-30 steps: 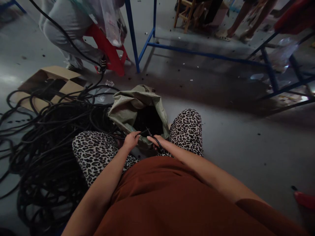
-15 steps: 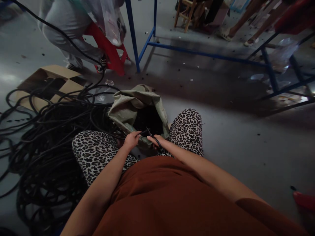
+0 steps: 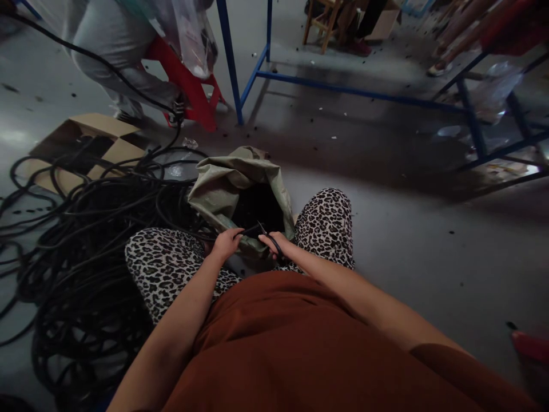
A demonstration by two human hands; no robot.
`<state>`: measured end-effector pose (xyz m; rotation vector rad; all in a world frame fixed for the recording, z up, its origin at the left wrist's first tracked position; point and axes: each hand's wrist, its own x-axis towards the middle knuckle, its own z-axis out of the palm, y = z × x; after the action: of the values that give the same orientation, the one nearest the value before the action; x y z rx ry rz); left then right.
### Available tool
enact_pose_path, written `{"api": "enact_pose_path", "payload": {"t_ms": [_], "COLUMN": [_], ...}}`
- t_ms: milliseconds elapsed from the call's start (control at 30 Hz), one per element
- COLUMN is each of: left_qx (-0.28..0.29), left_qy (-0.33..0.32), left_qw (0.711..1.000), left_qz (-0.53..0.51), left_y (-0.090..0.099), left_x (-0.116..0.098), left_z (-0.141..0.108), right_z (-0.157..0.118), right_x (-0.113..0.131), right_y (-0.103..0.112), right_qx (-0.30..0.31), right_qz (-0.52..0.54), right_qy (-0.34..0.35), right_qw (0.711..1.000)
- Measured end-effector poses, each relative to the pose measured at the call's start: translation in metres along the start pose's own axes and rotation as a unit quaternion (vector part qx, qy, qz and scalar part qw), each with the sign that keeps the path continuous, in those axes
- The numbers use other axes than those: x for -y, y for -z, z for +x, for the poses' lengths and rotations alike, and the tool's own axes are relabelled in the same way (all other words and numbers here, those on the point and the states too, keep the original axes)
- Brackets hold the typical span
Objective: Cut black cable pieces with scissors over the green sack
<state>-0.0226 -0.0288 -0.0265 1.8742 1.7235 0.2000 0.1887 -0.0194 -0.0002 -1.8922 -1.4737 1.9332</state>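
Observation:
Between my knees stands an open greenish woven sack [image 3: 214,191], its inside dark. Over its near rim my left hand [image 3: 227,243] is closed on a black rubber cord [image 3: 249,230], whose end points right across the sack's mouth. My right hand [image 3: 278,243] grips a pair of scissors [image 3: 274,242] with black handles. The scissor blades point up and left, close to the end of the cord. A big tangled heap of black cord [image 3: 94,229] lies on the floor beside my left leg.
An open cardboard box [image 3: 103,123] sits behind the heap. A person in grey trousers [image 3: 111,51] sits on a red stool [image 3: 189,86] at the upper left. A blue metal frame [image 3: 343,88] crosses ahead. Black scraps dot the floor.
My left hand has shifted slightly left, and more of the cord shows past its fingers. The scissors have moved a little to the right. A person's feet at the upper right have moved.

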Motion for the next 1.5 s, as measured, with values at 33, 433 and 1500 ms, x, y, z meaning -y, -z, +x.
{"api": "enact_pose_path", "payload": {"t_ms": [33,433,1500], "left_qx": [0.004,0.017,-0.026], "left_qy": [0.001,0.014,-0.006], "left_qw": [1.0,0.998,1.0], "left_qz": [0.004,0.053,0.005], "left_y": [0.0001,-0.0027,0.0014], "left_x": [0.0004,0.0046,-0.003], "left_z": [0.0,0.0005,0.0001], "right_z": [0.0006,0.0005,-0.0007], "right_x": [-0.0008,-0.0008,-0.0009], "right_y": [-0.0001,0.0022,0.0003], "right_qx": [-0.003,0.009,0.034], "right_qz": [-0.006,-0.089,-0.035], "right_qy": [0.004,0.017,0.004], "right_qw": [1.0,0.996,0.999]}}
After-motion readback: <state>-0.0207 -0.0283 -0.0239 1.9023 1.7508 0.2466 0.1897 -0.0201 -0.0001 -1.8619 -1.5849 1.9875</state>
